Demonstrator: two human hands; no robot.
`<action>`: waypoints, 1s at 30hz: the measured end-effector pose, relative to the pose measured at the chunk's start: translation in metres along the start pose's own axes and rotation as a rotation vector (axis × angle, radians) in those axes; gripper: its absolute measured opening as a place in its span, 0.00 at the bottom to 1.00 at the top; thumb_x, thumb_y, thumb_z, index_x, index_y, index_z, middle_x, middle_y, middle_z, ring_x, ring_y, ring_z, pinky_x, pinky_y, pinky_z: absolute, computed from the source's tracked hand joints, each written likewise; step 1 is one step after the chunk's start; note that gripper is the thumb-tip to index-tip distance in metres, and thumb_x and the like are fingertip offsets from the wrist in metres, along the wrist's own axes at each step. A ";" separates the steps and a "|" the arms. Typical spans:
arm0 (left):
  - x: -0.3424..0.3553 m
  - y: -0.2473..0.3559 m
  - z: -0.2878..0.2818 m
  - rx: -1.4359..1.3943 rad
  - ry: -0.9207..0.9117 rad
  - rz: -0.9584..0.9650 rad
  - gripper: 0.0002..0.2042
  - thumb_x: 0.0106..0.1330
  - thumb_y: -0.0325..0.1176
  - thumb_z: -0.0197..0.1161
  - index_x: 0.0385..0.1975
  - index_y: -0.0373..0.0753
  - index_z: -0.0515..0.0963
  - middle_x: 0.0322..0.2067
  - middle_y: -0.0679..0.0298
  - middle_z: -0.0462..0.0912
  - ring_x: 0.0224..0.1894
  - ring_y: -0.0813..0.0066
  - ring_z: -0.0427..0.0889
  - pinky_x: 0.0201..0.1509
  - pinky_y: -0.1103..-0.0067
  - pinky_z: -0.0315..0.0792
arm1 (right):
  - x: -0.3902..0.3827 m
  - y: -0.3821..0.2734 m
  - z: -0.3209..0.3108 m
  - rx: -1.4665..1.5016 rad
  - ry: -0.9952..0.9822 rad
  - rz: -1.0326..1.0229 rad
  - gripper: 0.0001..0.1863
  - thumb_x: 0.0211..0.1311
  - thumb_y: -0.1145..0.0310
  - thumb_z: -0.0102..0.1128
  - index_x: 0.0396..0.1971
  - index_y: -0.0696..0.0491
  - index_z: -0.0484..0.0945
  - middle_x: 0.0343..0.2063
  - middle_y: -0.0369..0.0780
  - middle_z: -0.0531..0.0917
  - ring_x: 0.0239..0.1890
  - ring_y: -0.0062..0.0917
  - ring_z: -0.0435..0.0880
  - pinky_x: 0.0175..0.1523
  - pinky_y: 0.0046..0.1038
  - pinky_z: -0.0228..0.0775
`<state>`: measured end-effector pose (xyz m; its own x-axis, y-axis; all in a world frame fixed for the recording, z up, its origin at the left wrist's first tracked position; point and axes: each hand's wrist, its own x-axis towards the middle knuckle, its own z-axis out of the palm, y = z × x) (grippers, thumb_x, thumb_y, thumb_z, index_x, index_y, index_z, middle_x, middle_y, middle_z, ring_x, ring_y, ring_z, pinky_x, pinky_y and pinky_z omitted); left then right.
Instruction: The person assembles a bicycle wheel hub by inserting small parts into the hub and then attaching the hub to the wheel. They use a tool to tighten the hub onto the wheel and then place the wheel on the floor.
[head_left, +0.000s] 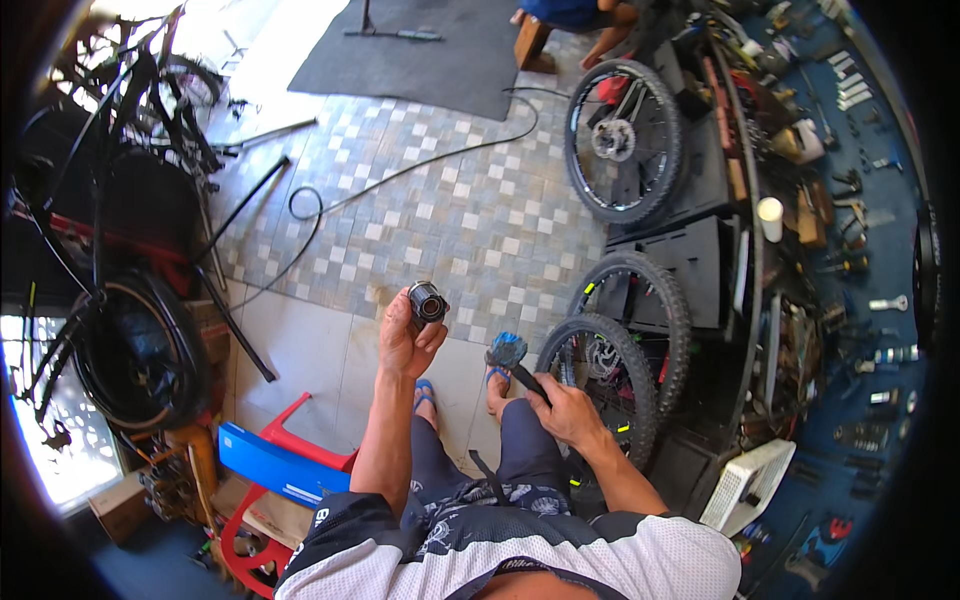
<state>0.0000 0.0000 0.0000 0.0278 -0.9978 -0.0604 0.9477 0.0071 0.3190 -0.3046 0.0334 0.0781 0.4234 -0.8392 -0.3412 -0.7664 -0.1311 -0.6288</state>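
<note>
My left hand (405, 345) is closed around a dark, metal cylindrical bicycle part (428, 302), raised in front of me with its hollow end showing. In my right hand (560, 410) is a black-handled brush (508, 350), its head blotched with blue, angled up and toward the left. The brush head sits to the right of and a little below the metal part, apart from it. Both hands are over my legs, with my sandalled feet on the tiles below.
Bicycle frames (100, 200) stand left, above a red chair (285, 420). Wheels (620, 140) lean on black cabinets (670, 280) at right, beside a blue tool board (870, 320). A long cable (390, 175) crosses the floor. Another person (570, 20) is at the back, beside a dark mat (400, 60).
</note>
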 end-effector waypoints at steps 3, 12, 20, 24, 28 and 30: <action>0.001 0.004 0.055 0.061 -0.044 -0.047 0.18 0.77 0.46 0.62 0.53 0.38 0.75 0.40 0.53 0.85 0.16 0.84 0.64 0.18 0.84 0.63 | -0.046 -0.018 -0.012 0.011 0.058 0.006 0.18 0.73 0.57 0.60 0.53 0.53 0.78 0.35 0.55 0.87 0.37 0.57 0.87 0.41 0.53 0.80; -0.062 0.005 0.134 0.218 -0.171 -0.422 0.13 0.72 0.38 0.66 0.49 0.40 0.75 0.35 0.62 0.84 0.15 0.82 0.64 0.18 0.84 0.59 | -0.222 -0.082 0.059 0.056 0.423 0.460 0.22 0.77 0.46 0.49 0.53 0.49 0.77 0.35 0.54 0.88 0.38 0.56 0.87 0.44 0.54 0.79; -0.134 -0.110 0.143 0.349 -0.416 -0.850 0.17 0.76 0.47 0.63 0.49 0.39 0.75 0.39 0.62 0.84 0.17 0.84 0.63 0.18 0.86 0.61 | -0.380 -0.080 0.172 0.297 0.669 0.885 0.20 0.76 0.49 0.52 0.54 0.50 0.75 0.36 0.53 0.87 0.39 0.56 0.87 0.46 0.56 0.78; -0.164 -0.164 0.177 0.393 -0.564 -1.009 0.17 0.74 0.46 0.67 0.47 0.38 0.76 0.34 0.64 0.83 0.16 0.85 0.62 0.17 0.85 0.60 | -0.444 -0.076 0.203 0.341 0.950 1.080 0.19 0.75 0.51 0.54 0.52 0.50 0.76 0.38 0.52 0.87 0.41 0.54 0.87 0.47 0.55 0.78; -0.206 -0.223 0.214 0.480 -0.743 -1.153 0.17 0.72 0.47 0.69 0.45 0.39 0.76 0.31 0.65 0.82 0.15 0.84 0.61 0.16 0.84 0.60 | -0.512 -0.060 0.228 0.498 1.260 1.273 0.18 0.74 0.52 0.56 0.52 0.50 0.77 0.36 0.52 0.87 0.41 0.55 0.86 0.46 0.54 0.77; -0.236 -0.258 0.229 0.487 -0.783 -1.213 0.17 0.72 0.46 0.69 0.45 0.41 0.76 0.31 0.65 0.82 0.14 0.84 0.61 0.16 0.84 0.61 | -0.556 -0.047 0.230 0.553 1.349 1.403 0.19 0.74 0.52 0.57 0.54 0.49 0.77 0.33 0.54 0.87 0.40 0.56 0.86 0.45 0.54 0.76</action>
<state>-0.3242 0.2187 0.1480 -0.9840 -0.1689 -0.0564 0.0753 -0.6819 0.7275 -0.3922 0.6274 0.1364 -0.9765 -0.0118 -0.2153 0.1319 0.7574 -0.6395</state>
